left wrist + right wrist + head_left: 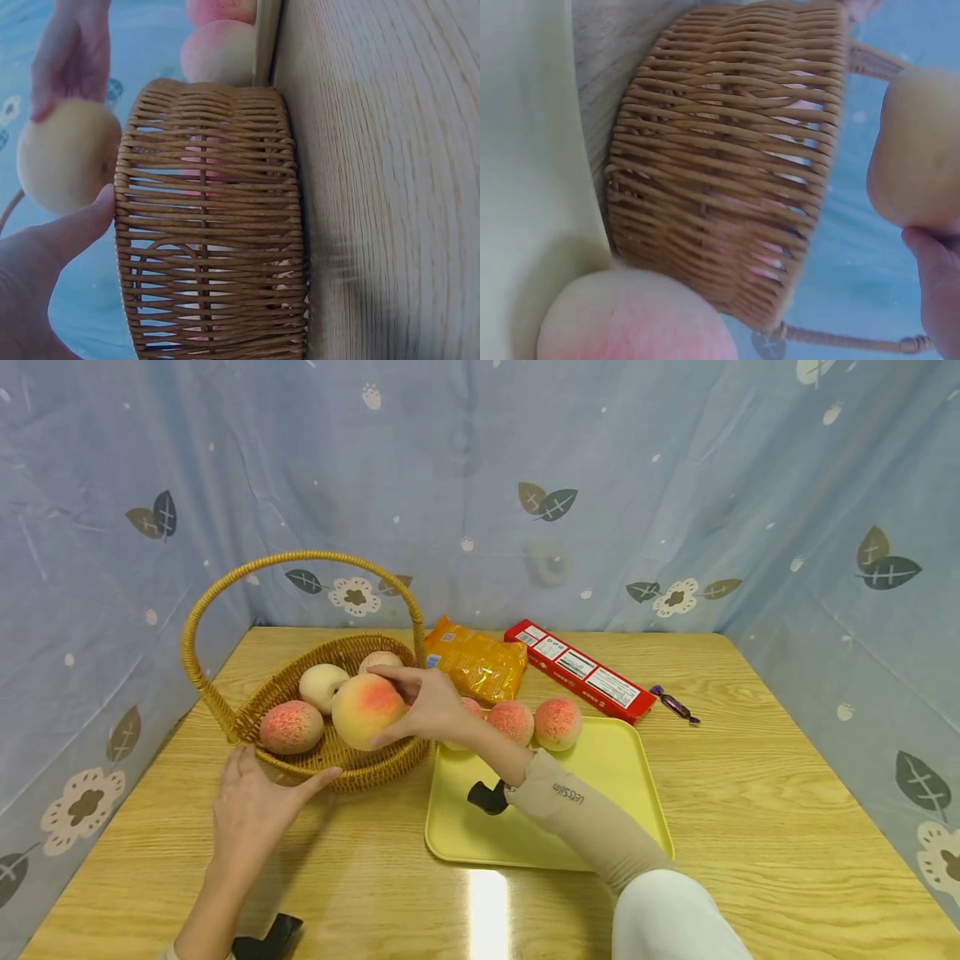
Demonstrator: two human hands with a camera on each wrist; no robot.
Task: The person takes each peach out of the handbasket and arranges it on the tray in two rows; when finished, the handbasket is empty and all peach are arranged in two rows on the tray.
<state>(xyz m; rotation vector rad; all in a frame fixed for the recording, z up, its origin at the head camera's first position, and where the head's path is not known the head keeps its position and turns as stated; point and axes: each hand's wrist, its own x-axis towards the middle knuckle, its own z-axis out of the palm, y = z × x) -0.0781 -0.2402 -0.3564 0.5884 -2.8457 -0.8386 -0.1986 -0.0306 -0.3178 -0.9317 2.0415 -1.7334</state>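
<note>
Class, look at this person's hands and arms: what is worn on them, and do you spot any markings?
The left hand and right hand are gloveless. The right forearm wears a close-fitting beige sleeve with small dark lettering; a white sleeve covers the arm above. An angular black piece juts out beside the right wrist, another black piece beside the left forearm.
</note>
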